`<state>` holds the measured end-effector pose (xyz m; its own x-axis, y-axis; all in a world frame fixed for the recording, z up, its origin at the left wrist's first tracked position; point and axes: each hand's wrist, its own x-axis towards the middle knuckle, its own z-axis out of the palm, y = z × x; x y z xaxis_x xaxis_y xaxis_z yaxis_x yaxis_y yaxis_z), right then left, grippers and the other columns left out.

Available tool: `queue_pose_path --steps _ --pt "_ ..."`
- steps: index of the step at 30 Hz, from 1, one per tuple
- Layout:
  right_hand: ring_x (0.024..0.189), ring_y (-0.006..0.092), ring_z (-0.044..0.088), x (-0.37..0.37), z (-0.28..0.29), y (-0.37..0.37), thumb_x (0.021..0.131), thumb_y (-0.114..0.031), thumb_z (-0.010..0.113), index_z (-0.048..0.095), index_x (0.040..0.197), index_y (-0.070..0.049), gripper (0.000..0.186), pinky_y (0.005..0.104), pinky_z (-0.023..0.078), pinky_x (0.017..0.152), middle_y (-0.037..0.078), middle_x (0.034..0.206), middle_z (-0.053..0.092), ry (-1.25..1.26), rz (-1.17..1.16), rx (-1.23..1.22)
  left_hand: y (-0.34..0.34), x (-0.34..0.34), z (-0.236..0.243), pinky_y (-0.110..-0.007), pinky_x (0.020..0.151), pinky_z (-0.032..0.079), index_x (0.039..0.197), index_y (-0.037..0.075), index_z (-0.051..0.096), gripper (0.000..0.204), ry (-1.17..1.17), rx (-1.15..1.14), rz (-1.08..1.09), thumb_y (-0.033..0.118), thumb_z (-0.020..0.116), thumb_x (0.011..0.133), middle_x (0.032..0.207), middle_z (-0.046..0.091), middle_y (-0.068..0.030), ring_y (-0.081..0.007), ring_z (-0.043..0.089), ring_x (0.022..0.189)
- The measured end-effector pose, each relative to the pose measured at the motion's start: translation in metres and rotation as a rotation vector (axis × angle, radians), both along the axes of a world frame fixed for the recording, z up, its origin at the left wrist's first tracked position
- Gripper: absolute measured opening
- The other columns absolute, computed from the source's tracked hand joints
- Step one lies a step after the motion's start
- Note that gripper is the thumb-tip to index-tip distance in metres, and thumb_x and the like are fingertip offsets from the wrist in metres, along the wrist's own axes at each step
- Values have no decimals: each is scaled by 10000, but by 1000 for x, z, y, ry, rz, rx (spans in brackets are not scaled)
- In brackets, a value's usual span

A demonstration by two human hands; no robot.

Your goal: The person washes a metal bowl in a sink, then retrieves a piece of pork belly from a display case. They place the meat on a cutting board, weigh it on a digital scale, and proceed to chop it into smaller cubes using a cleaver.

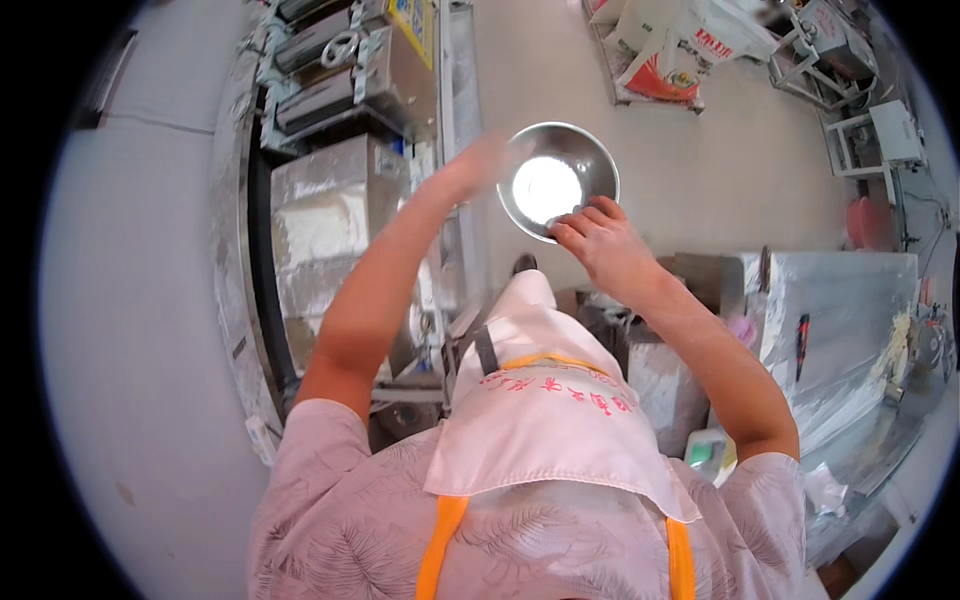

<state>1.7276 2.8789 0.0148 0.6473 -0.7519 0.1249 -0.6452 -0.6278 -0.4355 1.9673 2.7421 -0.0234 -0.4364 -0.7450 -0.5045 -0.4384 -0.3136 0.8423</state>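
A round steel bowl (594,165) is in front of me in the upper middle of the head view. Its bottom shows a bright white area; whether that is a powder or glare, I cannot tell. My right hand (603,240) is closed on the bowl's near right rim, with its fingers curled over the edge. At the left rim is my left hand (490,165), smeared by motion. Its fingers are too blurred to show whether they touch the bowl.
On my left stands a roller machine (340,90) with a handwheel, above a flour-dusted metal box (325,220). A floury metal worktable (830,330) on my right bears a dark-and-red tool (803,345). Printed sacks (675,55) lie farther ahead on the floor (730,180).
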Motion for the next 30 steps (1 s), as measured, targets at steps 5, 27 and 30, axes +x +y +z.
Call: queue_pose_path --steps 5,27,30 --pt "967 290 683 -16 6 -157 884 -57 630 700 1071 -60 200 408 517 915 101 1027 737 145 -147 -188 -144 -53 36 -388 698 647 1524 85 446 600 145 52 264 413 602 1046 1238 666 -101 -198 670 1110" --pt "1072 257 668 -65 6 -894 835 -136 645 724 986 -34 198 427 481 1036 104 1052 739 0 -171 -415 -801 -154 49 -381 927 580 1564 22 335 687 232 -301 746 70 615 939 1366 593 -179 -252 624 1217" --pt "1101 263 667 -83 12 -985 795 -111 675 732 1024 -17 254 419 486 1038 108 1115 737 -101 -57 -349 -901 -147 27 -364 737 604 1450 66 511 647 293 -231 805 -79 406 829 1214 661 -124 -227 677 1079"
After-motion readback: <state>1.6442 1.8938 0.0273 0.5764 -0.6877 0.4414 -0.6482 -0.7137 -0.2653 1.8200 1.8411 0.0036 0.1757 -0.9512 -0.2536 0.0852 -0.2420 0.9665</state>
